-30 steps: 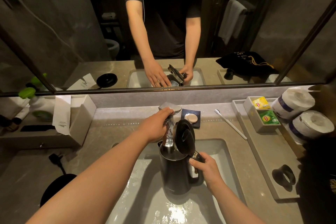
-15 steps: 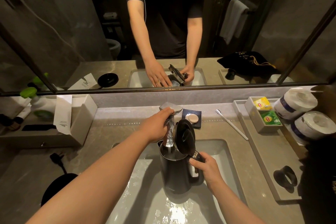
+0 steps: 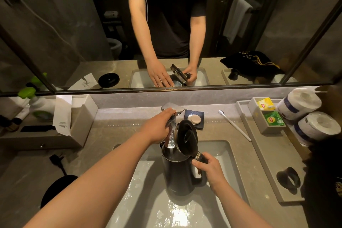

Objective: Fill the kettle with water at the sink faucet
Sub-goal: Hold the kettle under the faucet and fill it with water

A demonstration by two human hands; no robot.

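Note:
A dark kettle [image 3: 178,176] stands upright inside the white sink basin [image 3: 224,155], its lid [image 3: 187,138] flipped open and leaning to the right. My right hand [image 3: 209,167] grips the kettle's handle on its right side. The chrome faucet spout [image 3: 171,135] reaches down over the kettle's open mouth, and a thin stream of water appears to run into it. My left hand [image 3: 160,127] rests on the flat faucet lever [image 3: 175,108], fingers curled over it.
The black kettle base [image 3: 55,189] with its cord lies on the counter at left. A soap dish [image 3: 194,119] and toothbrush [image 3: 234,125] sit behind the sink. At right are a grey tray [image 3: 266,164] with tea bags [image 3: 273,119], toilet rolls [image 3: 314,126] and a black holder [image 3: 287,177].

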